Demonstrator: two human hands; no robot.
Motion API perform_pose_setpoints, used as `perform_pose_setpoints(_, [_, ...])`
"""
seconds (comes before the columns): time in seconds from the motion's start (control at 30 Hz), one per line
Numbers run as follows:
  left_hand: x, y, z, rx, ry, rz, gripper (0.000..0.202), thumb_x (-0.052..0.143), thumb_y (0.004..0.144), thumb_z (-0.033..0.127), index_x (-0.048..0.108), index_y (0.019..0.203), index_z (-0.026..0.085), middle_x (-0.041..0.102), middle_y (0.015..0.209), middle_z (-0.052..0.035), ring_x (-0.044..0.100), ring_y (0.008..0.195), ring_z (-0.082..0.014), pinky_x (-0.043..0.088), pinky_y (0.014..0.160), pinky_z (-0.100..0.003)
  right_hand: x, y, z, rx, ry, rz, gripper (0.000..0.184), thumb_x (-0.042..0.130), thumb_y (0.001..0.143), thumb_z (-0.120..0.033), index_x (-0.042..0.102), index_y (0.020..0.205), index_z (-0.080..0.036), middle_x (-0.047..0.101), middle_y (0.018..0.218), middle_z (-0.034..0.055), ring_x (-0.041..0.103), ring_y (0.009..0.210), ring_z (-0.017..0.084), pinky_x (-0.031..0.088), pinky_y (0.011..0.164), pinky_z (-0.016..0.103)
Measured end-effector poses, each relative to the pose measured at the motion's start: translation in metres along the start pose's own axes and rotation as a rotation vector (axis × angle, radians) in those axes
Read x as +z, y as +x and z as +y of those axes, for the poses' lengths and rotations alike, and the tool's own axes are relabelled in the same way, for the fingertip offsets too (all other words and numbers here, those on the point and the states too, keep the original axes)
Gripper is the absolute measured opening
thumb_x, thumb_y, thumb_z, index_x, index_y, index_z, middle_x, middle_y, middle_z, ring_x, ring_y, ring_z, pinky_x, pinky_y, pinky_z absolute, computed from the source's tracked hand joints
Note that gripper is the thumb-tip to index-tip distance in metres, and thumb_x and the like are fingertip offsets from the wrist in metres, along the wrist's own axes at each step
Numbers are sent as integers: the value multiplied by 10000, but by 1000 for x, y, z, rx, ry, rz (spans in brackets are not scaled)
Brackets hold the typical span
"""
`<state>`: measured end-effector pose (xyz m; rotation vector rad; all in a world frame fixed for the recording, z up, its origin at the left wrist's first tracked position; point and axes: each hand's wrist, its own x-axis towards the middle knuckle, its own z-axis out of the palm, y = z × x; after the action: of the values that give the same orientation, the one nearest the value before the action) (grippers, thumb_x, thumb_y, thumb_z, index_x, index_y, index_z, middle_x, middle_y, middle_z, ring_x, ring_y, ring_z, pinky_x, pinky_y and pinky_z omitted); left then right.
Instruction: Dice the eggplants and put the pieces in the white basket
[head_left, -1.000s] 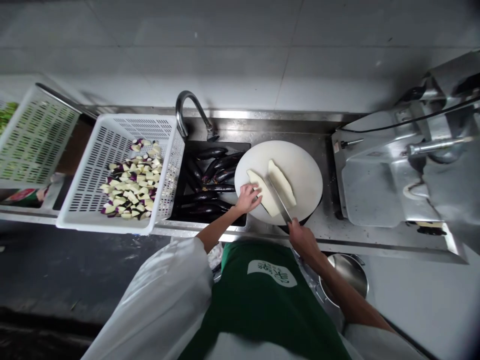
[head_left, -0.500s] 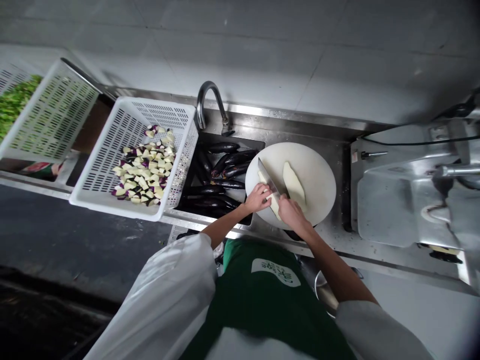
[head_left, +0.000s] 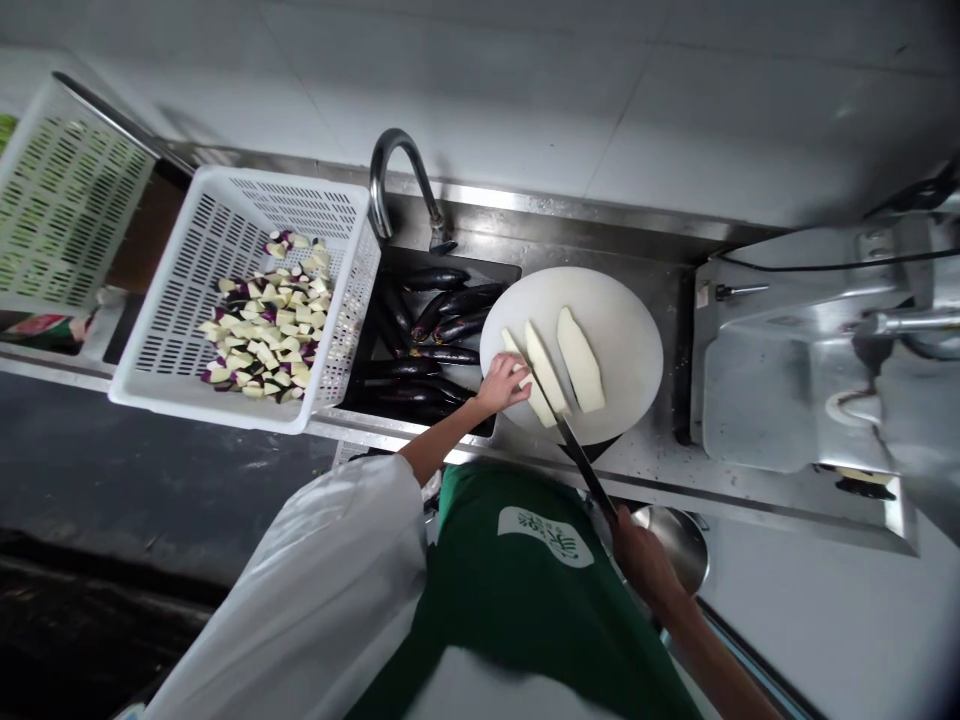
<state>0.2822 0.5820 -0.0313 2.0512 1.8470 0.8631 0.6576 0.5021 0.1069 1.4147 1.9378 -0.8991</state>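
Note:
My left hand presses with curled fingers on a pale eggplant strip at the left side of the round white cutting board. A long knife is gripped in my right hand, below the board's near edge. Its blade reaches up over the board, between the strip under my left fingers and a second eggplant slice. Further right lies a wider eggplant piece, cut face up.
Whole dark eggplants fill the sink left of the board, under a curved faucet. A white basket holds eggplant chunks. Another basket with greens stands far left. A metal pot sits below the counter, at right.
The knife has been drawn back toward my body with my right hand. The eggplant under the blade now lies as two separate strips. My left hand stays on the left one.

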Motion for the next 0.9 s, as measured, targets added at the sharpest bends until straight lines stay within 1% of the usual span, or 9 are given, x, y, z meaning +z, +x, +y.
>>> perform_pose_setpoints(0.07, [-5, -6, 0, -18, 9, 6, 236, 602, 954, 367, 693, 1104, 209, 597, 1209, -127, 508, 1200, -302, 438, 1048, -522, 9, -16, 20, -45, 50, 62, 246, 295, 1053, -282, 524, 1043, -194, 673, 708, 74, 675, 639, 232, 394, 558, 302])
perform_pose_setpoints(0.17, [-13, -1, 5, -72, 10, 46, 213, 601, 960, 376, 684, 1075, 216, 600, 1211, -122, 507, 1186, -295, 422, 1043, -515, -10, -17, 17, -5, 73, 167, 247, 316, 1067, -318, 528, 1057, -191, 651, 673, 60, 648, 581, 222, 366, 535, 293])
perform_pose_setpoints(0.23, [-15, 15, 12, -110, 13, 104, 200, 565, 983, 356, 678, 1068, 215, 604, 1210, -120, 501, 1192, -290, 406, 1059, -510, -41, 2, -6, 92, 32, 207, 310, 265, 1089, -327, 531, 1107, -170, 655, 672, 65, 655, 583, 219, 364, 546, 285])
perform_pose_setpoints(0.3, [-12, 39, 24, -115, 18, 136, 220, 521, 1007, 340, 678, 1089, 209, 600, 1245, -123, 476, 1235, -297, 383, 1086, -513, -75, 32, -37, 94, -67, 278, 320, 275, 1095, -315, 536, 1152, -139, 699, 767, 111, 705, 710, 238, 411, 626, 291])
perform_pose_setpoints(0.43, [-2, 84, 50, -46, 54, -9, 299, 531, 1007, 387, 671, 1199, 206, 565, 1370, -128, 389, 1344, -352, 357, 1101, -545, -124, 93, -90, 66, -175, 348, 339, 283, 1093, -280, 539, 1234, -110, 738, 985, 192, 735, 958, 273, 470, 783, 312])
perform_pose_setpoints(0.53, [5, 97, 57, -28, 102, -153, 379, 557, 990, 410, 643, 1307, 221, 545, 1417, -126, 371, 1366, -380, 357, 1096, -565, -136, 117, -107, 36, -193, 347, 328, 298, 1082, -239, 552, 1248, -116, 736, 1073, 209, 731, 1025, 279, 482, 839, 322])
perform_pose_setpoints(0.6, [8, 99, 55, -30, 113, -198, 412, 559, 988, 404, 622, 1357, 232, 544, 1424, -120, 390, 1355, -376, 369, 1095, -559, -139, 124, -110, 27, -189, 342, 317, 318, 1072, -222, 555, 1252, -112, 735, 1096, 212, 728, 1049, 279, 485, 859, 323])
perform_pose_setpoints(0.77, [12, 97, 44, 15, 98, -205, 433, 556, 992, 409, 623, 1380, 232, 569, 1406, -120, 451, 1306, -369, 409, 1080, -553, -155, 138, -120, -22, -151, 334, 338, 350, 1015, -119, 563, 1275, -91, 722, 1166, 218, 701, 1125, 268, 475, 911, 311])
perform_pose_setpoints(0.9, [13, 95, 43, 10, 128, -183, 424, 591, 980, 424, 640, 1371, 267, 582, 1402, -124, 449, 1325, -403, 362, 1110, -634, -160, 140, -121, -54, -125, 305, 349, 366, 992, -96, 565, 1279, -91, 708, 1189, 213, 679, 1164, 270, 469, 935, 315])
